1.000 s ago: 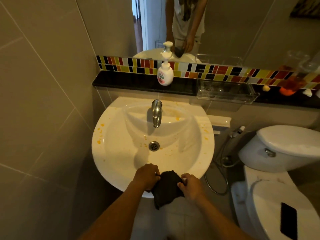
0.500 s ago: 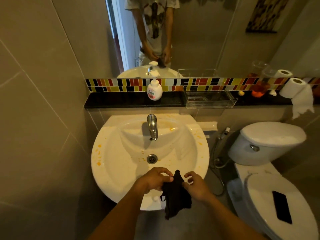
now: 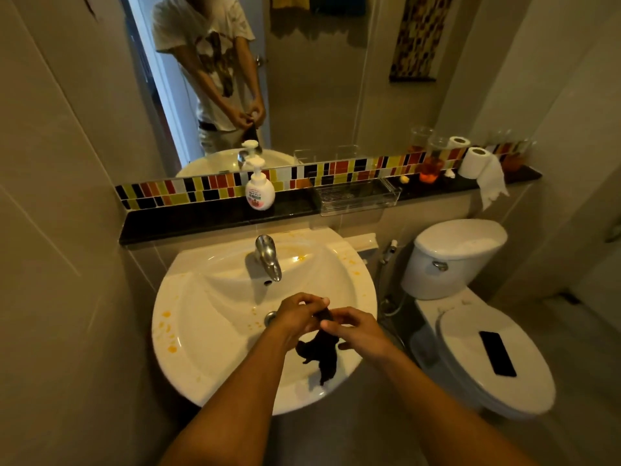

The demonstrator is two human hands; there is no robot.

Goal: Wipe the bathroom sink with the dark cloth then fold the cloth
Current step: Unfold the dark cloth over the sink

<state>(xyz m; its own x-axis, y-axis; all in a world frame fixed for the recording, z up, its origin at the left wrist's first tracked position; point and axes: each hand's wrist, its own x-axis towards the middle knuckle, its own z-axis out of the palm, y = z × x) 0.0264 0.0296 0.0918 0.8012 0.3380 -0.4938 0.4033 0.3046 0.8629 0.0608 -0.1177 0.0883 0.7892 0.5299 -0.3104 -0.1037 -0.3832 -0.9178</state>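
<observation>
A round white sink (image 3: 201, 334) with orange-yellow spots on its rim and bowl fills the middle of the view. Over the bowl, near the drain (image 3: 269, 318), my left hand (image 3: 297, 316) and my right hand (image 3: 354, 329) both pinch the top of the dark cloth (image 3: 322, 354). The cloth hangs crumpled below my fingers toward the sink's front rim. A chrome tap (image 3: 268, 257) stands at the back of the bowl.
A black ledge (image 3: 201, 216) behind the sink carries a soap pump bottle (image 3: 259, 190), a clear tray (image 3: 356, 196) and a toilet roll (image 3: 477, 163). A white toilet (image 3: 470, 361) stands to the right, with a black phone (image 3: 497, 353) on its lid. A mirror hangs above.
Both hands have moved forward from the sink's front edge to over the bowl, bringing the cloth along. The view has tilted up, showing more of the mirror.
</observation>
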